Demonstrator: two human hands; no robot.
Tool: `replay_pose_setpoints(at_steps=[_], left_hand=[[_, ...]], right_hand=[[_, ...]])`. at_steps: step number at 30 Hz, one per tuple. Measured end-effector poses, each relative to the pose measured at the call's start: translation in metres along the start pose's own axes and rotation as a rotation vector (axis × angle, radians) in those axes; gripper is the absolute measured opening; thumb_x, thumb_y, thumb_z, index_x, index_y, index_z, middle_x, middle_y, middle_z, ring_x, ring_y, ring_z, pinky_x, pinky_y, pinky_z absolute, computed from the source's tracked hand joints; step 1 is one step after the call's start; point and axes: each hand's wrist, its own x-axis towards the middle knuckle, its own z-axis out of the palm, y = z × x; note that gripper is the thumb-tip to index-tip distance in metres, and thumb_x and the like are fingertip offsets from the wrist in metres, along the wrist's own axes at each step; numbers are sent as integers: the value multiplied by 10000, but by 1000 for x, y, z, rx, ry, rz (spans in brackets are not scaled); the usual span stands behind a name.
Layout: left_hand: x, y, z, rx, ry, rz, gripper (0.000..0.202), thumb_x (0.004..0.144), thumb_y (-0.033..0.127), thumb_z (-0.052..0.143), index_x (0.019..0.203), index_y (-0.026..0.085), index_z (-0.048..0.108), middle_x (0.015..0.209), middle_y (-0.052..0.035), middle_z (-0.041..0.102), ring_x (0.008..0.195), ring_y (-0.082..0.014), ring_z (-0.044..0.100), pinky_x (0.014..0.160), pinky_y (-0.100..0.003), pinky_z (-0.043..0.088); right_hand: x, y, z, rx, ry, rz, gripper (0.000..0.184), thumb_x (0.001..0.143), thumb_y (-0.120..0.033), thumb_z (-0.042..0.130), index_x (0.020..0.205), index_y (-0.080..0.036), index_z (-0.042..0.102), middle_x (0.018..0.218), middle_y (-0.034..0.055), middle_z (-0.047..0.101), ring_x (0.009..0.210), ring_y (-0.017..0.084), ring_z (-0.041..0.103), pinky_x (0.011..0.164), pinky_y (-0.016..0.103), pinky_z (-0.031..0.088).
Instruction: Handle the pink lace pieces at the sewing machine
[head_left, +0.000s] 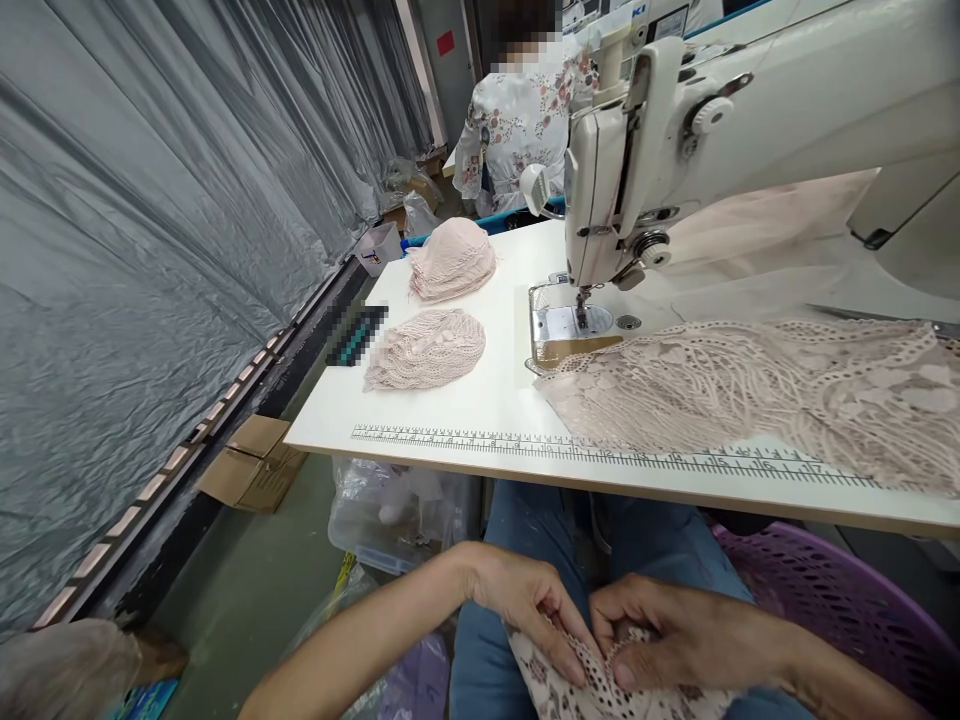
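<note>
Above my lap, my left hand (536,605) and my right hand (660,635) both pinch the eyelet edge of a pale pink lace piece (559,685). The fingertips of the two hands are close together, and the lace hangs down below them past the bottom of the view. On the table in front lies a longer lace panel (720,390), its left end beside the needle plate of the sewing machine (600,200). A lace cup piece (431,348) and a stack of pink cups (454,260) rest on the table's left part.
The white table (510,430) has a printed ruler along its front edge. A purple basket (840,600) stands at my right, a plastic bin (401,510) under the table. A cardboard box (255,460) sits on the floor. Another person (521,120) sits beyond the table.
</note>
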Motion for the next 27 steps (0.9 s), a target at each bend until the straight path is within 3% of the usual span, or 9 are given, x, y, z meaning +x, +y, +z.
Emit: replay_pose_setpoints(at_steps=[6, 18, 22, 27], left_hand=[[1, 5, -1, 47, -18, 21, 671, 639, 483, 815, 1158, 81, 678, 924, -8, 703, 988, -195, 660, 909, -208, 473], [3, 1, -1, 50, -9, -7, 572, 658, 428, 816, 1106, 92, 699, 917, 3, 707, 920, -162, 655, 874, -193, 479], [6, -2, -3, 25, -36, 10, 647, 634, 466, 822, 1130, 73, 687, 901, -13, 704, 914, -198, 670, 911, -258, 487], [7, -3, -3, 14, -39, 27, 743, 625, 491, 815, 1189, 36, 649, 884, -19, 691, 956, -213, 670, 925, -252, 478]], right_hand=[[-1, 1, 0, 28, -13, -15, 519, 740, -667, 670, 815, -157, 616, 729, 2, 575, 637, 122, 459, 559, 231, 306], [3, 3, -3, 21, -35, -12, 549, 731, -711, 648, 786, -169, 587, 720, -16, 545, 648, 124, 456, 579, 243, 309], [5, 6, -4, 18, -40, -14, 531, 727, -693, 663, 789, -171, 583, 721, -13, 546, 654, 129, 448, 586, 252, 302], [6, 7, -5, 13, -40, -19, 522, 726, -679, 668, 790, -168, 581, 728, -9, 551, 666, 131, 459, 596, 252, 310]])
